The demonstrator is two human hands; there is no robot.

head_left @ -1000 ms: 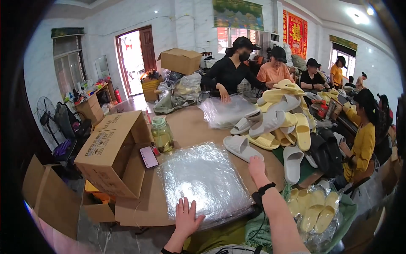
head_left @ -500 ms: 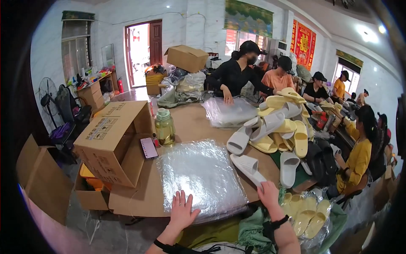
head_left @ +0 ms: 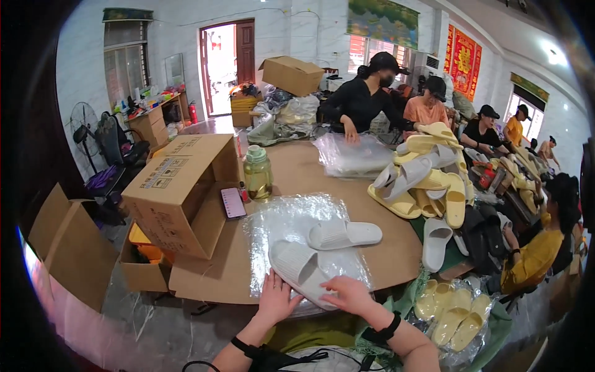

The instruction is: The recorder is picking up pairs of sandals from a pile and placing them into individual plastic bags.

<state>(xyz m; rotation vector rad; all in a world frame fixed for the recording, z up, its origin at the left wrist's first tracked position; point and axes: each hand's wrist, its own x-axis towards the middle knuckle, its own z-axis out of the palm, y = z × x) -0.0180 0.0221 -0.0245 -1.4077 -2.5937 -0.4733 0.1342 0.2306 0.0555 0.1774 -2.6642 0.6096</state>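
Crowding your left side of the table [head_left: 393, 259], a tipped brown carton [head_left: 162, 186] gapes toward the middle, with a phone [head_left: 233, 203] and a green-lidded jar [head_left: 258, 177] just beside its opening. Across from you, a co-worker in black [head_left: 365, 102] rests a hand on a stack of clear bags [head_left: 356, 160], and a tall heap of slippers [head_left: 455, 204] takes up the right side. Below that heap, near your right forearm, bagged yellow slippers [head_left: 455, 317] lie by a green sack [head_left: 494, 332]. Your left hand [head_left: 279, 299] lies flat and open, fingers a little spread, on the plastic stack [head_left: 263, 232], its fingertips close against the side of the nearer grey slipper [head_left: 294, 263]. Your right hand [head_left: 348, 295] is half curled at that slipper's heel, thumb and fingers parted; whether it pinches the sole or merely touches it, the view cannot tell. The farther grey slipper [head_left: 344, 235] lies just beyond, strap to the left, heel to the right, over the same stack. Both are pale and matte, with wide ribbed straps and rounded heels. Under them the clear plastic is glossy and crinkled, catching bright glare, while the tabletop around it is plain, dull brown.
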